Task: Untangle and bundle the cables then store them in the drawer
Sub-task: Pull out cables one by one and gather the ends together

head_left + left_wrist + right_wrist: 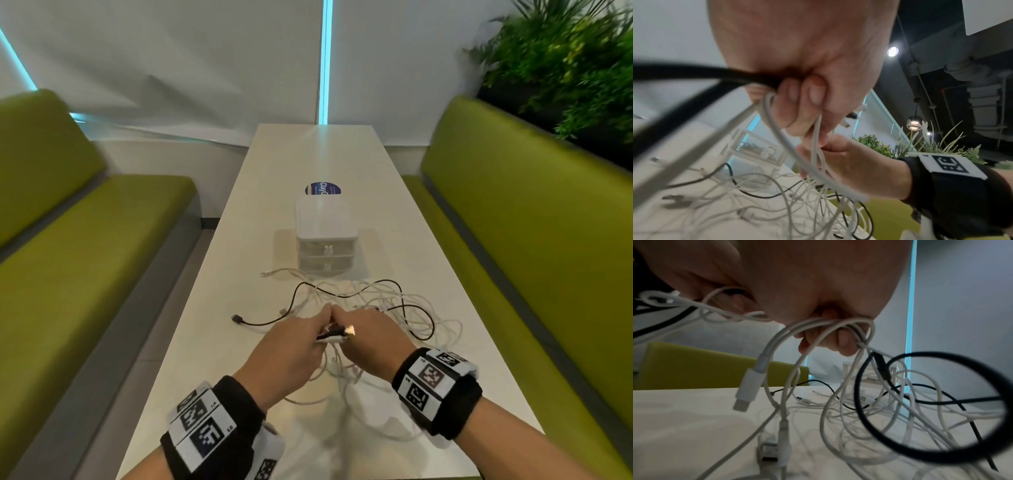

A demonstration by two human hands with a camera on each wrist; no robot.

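Both hands are working just above the white table [239,219], fingertips meeting over a tangle of cables [363,301]. The left hand [294,346] is curling its fingers [795,104] round a black cable [684,71] and several white strands, as the left wrist view shows. The right hand [368,334] is gripping a loop of white cable [818,324], with a white plug [747,386] hanging free below it. A few plug ends are sticking out between the two hands.

Most of the tangle is lying loose on the table, between the hands and the small drawer unit [325,240], which is standing beyond it with both drawers closed. A black plug [237,318] is lying clear to the left.

Judgement: untangling is only beginning; nothing is bundled or stored. To do this step well, the person should be keeping the gathered ends together in one hand and feeding a single cable out with the other, following it from its plug. Pulling hard risks tightening knots; the loose black loop [931,407] is the likeliest snag.
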